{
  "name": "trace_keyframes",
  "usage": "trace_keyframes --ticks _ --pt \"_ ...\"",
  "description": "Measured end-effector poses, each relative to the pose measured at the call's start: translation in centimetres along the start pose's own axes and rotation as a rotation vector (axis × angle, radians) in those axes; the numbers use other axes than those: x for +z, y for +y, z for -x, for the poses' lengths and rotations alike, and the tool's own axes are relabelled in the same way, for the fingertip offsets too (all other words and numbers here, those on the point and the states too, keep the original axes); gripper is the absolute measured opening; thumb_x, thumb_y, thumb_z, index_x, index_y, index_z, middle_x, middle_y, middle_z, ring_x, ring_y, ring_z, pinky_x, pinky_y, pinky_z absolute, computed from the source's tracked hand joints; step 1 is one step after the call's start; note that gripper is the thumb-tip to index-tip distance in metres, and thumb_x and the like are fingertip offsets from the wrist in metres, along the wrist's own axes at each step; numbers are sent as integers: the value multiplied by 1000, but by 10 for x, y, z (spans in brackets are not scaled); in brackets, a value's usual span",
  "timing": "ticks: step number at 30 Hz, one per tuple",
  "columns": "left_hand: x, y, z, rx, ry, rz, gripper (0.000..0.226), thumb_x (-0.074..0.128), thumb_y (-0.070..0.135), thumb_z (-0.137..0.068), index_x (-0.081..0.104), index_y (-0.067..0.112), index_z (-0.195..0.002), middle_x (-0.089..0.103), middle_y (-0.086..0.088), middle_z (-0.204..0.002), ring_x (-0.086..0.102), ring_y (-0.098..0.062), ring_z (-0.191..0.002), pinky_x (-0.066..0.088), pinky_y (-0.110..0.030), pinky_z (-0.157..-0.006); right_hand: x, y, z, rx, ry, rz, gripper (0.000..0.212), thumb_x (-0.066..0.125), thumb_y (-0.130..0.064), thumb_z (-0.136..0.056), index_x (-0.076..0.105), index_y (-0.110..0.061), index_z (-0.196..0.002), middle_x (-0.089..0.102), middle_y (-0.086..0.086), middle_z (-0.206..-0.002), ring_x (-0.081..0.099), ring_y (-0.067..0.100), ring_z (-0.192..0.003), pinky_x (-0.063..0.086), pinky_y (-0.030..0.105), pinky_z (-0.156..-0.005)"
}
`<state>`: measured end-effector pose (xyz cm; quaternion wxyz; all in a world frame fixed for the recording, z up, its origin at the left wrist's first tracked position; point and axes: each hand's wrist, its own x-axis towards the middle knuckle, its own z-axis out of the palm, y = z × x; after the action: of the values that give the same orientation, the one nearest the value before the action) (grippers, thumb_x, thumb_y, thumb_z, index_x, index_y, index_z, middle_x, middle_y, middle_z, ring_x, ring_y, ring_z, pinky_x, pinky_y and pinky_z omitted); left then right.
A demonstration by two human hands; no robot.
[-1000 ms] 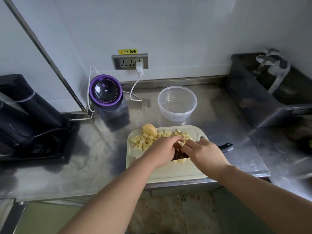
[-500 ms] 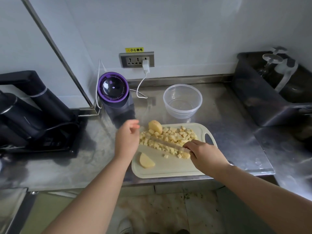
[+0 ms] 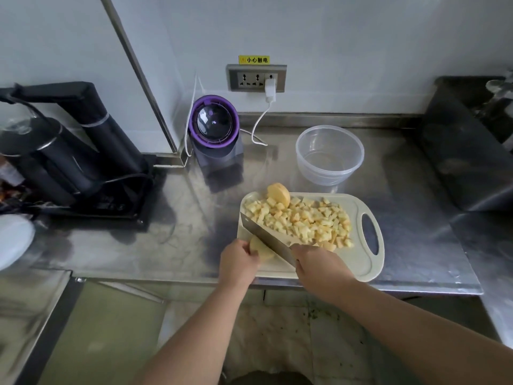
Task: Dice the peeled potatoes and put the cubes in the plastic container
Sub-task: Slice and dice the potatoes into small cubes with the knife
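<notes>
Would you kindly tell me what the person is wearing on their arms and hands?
Nothing visible: the left hand and right hand are ungloved, with no ring, watch or bracelet showing; the left forearm and right forearm are bare, no sleeve in view.

L hand (image 3: pixel 240 259), R hand (image 3: pixel 319 266) curled

views: I get one feed, head cam, wide-angle.
position: above the front edge of the steel counter (image 3: pixel 180 245).
facing: forward and down; cutting board (image 3: pixel 358 261) just right of centre, wall socket (image 3: pixel 256 78) up top.
range: close; left hand (image 3: pixel 240 262) and right hand (image 3: pixel 319 269) reach in from the bottom edge.
</notes>
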<state>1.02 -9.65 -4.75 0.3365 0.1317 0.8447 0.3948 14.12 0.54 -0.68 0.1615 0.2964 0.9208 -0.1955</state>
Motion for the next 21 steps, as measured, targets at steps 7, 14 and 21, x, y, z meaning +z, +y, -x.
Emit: trace_keyframes --ticks 7,14,21 --pt "0 9 2 -20 21 81 27 56 7 -92 56 26 -73 69 -9 -85 69 -26 -80 59 -49 -61 4 -7 -4 -20 -15 55 27 40 -8 -98 44 -12 -124 44 -2 -89 52 21 -75 43 29 -63" --pt "3 8 -3 -51 30 114 18 60 11 -91 60 23 -78 70 -5 -82 70 -17 -73 60 -47 -65 -2 -5 -3 -48 -59 73 26 41 -12 -100 41 -13 -126 50 0 -93 59 23 -79 51 34 -67" --pt "6 7 -9 -64 61 113 15 56 10 -87 70 7 -94 72 -11 -86 71 -23 -74 60 -38 -70 -11 -6 -2 41 17 47 36 39 -9 -99 33 -19 -133 50 0 -75 59 22 -67 52 33 -59"
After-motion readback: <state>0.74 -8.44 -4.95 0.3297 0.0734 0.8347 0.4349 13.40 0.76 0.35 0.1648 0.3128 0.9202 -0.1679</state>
